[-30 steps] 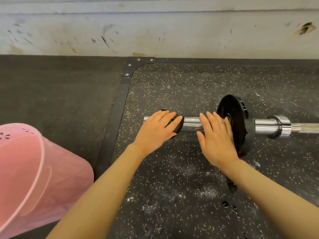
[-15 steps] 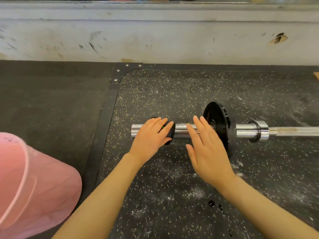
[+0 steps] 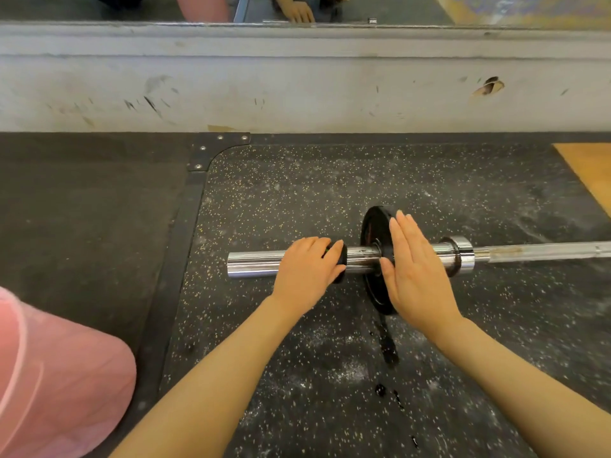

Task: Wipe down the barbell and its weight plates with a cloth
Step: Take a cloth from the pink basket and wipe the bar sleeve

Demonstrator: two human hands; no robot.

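Hands first: the left hand (image 3: 305, 271) curls over a small black collar (image 3: 340, 259) on the sleeve of the barbell (image 3: 254, 264), fingers wrapped around it, a bit of green showing under the fingertips. The right hand (image 3: 416, 276) is flat and wide, fingers straight and together, its palm laid against the right face of the black plate (image 3: 373, 239); the thumb sits at the plate's left side by the hub.

The barbell lies on the floor, its long axis running left to right, the free sleeve end pointing left and the thin shaft (image 3: 542, 252) leaving the picture at the right edge. The sleeve is smooth, shiny chrome, a plain cylinder; a wider chrome shoulder (image 3: 463, 256) stands just right of the right hand. The plate is a round black disc standing on edge across the bar, its rim on the mat (image 3: 297, 200).

The mat is black rubber flecked with pale yellow specks, with white dusty smears and a few dark wet spots near the arms. A black strip with a bolted corner piece (image 3: 215, 150) borders it on the left. A pink, smooth plastic bucket (image 3: 56, 375) lies at the near left. A scuffed pale wall (image 3: 297, 84) runs along the far side, a wood panel (image 3: 591, 166) at the far right.
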